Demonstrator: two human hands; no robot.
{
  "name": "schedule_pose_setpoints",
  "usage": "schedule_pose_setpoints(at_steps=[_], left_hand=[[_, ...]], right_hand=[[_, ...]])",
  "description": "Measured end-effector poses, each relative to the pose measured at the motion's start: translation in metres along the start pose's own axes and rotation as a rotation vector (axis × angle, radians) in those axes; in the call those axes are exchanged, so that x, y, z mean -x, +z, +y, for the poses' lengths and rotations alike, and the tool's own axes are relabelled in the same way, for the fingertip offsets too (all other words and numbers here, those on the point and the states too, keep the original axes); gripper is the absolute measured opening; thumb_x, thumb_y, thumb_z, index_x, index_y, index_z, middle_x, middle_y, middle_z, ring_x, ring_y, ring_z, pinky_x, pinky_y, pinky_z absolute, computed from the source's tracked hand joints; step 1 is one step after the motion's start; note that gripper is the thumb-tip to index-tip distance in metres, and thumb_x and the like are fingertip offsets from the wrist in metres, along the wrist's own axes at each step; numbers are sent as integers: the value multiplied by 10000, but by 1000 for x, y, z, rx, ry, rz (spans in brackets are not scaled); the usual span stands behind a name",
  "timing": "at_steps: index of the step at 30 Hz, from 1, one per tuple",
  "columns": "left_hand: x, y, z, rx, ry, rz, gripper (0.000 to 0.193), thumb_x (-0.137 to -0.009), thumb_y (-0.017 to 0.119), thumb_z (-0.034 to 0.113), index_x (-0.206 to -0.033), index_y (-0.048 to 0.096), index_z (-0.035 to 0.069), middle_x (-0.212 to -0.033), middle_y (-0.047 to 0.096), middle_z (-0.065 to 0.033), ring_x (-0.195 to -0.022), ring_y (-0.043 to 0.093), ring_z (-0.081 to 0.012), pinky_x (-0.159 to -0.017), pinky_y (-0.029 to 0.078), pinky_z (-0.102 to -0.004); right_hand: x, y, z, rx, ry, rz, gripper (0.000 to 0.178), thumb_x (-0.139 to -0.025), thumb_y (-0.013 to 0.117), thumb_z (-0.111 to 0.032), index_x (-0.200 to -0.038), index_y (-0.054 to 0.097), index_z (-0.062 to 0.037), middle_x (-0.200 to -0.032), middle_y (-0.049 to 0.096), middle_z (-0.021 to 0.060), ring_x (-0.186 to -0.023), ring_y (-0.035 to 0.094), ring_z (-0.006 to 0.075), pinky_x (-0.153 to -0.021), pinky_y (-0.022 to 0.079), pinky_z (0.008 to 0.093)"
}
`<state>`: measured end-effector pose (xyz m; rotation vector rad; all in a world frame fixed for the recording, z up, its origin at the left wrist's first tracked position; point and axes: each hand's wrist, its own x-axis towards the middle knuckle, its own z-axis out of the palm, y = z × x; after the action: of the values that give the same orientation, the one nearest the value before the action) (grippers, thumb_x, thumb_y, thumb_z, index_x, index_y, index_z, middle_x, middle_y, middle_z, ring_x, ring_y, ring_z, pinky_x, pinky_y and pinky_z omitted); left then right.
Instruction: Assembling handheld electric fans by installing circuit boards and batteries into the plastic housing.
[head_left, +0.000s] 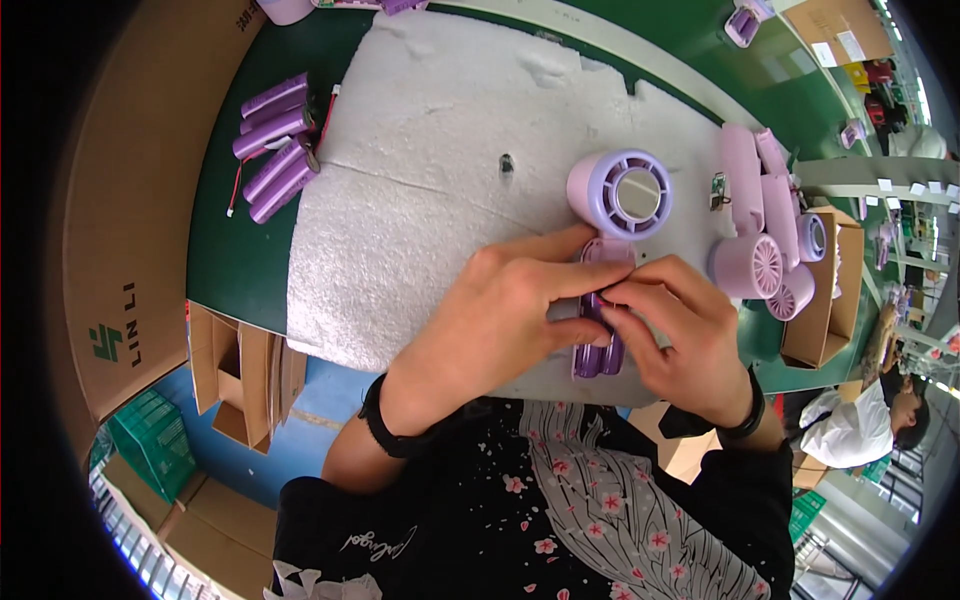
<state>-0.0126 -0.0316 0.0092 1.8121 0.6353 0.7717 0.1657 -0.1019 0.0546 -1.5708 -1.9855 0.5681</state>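
Observation:
A lilac handheld fan [596, 192] lies on the white foam sheet, its round head away from me and its handle toward me. Purple battery cells [598, 358] sit side by side in the handle's open near end. My left hand [500, 310] is closed round the handle from the left, its thumb beside the cells. From the right, my right hand [685, 325] meets it, with thumb and fingers pinched together over the middle of the handle. What those fingertips hold is hidden; something thin and dark shows beside them.
The foam sheet [420, 150] covers much of the green table [225, 270]. Several purple battery packs [275, 120] with wires lie at the left. Pink fan parts [742, 180] and an open cardboard box [835, 300] are at the right. A tall carton [130, 200] borders the left.

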Motion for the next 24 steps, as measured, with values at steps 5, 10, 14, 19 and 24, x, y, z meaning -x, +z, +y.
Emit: schedule_pose_setpoints(at_steps=[5, 10, 14, 19, 24], left_hand=[[-1, -4, 4, 0, -55, -71, 567, -617, 863, 69, -1162, 708, 67, -1144, 674, -178, -947, 699, -324, -813, 583, -365], [2, -3, 3, -23, -45, -65, 545, -623, 860, 64, -1146, 708, 57, -1175, 660, -174, -958, 697, -325, -808, 583, -369], [8, -1, 0, -12, -36, -39, 531, -622, 863, 69, -1131, 710, 61, -1213, 640, -173, -962, 694, -325, -799, 583, -373], [12, 1, -2, 6, -7, -9, 596, -627, 867, 70, -1192, 681, 86, -1249, 611, -174, -923, 692, -305, -775, 586, -365], [7, 0, 0, -14, -8, 130, 629, -662, 857, 63, -1251, 640, 97, -1279, 588, -179, -907, 681, -287, -751, 585, -353]], right_hand=[[1, 0, -3, -35, 119, -43, 188, -734, 801, 10, -884, 689, -7, -855, 628, 95, -750, 655, 241, -650, 525, 326], [9, -6, 4, 44, -61, -126, 313, -694, 827, -19, -973, 687, 3, -1013, 631, 130, -861, 657, 278, -710, 542, 334], [14, -17, -13, 59, -59, -258, 493, -656, 838, -48, -1098, 645, 51, -1200, 581, 182, -995, 621, 338, -789, 548, 353], [20, -9, -29, 316, -57, -331, 658, -630, 849, -107, -1189, 579, 109, -1303, 522, 215, -1075, 579, 378, -844, 544, 385], [-17, -15, -25, 500, -44, -350, 670, -637, 854, -199, -1166, 577, 106, -1281, 536, 213, -1054, 600, 371, -849, 540, 408]])
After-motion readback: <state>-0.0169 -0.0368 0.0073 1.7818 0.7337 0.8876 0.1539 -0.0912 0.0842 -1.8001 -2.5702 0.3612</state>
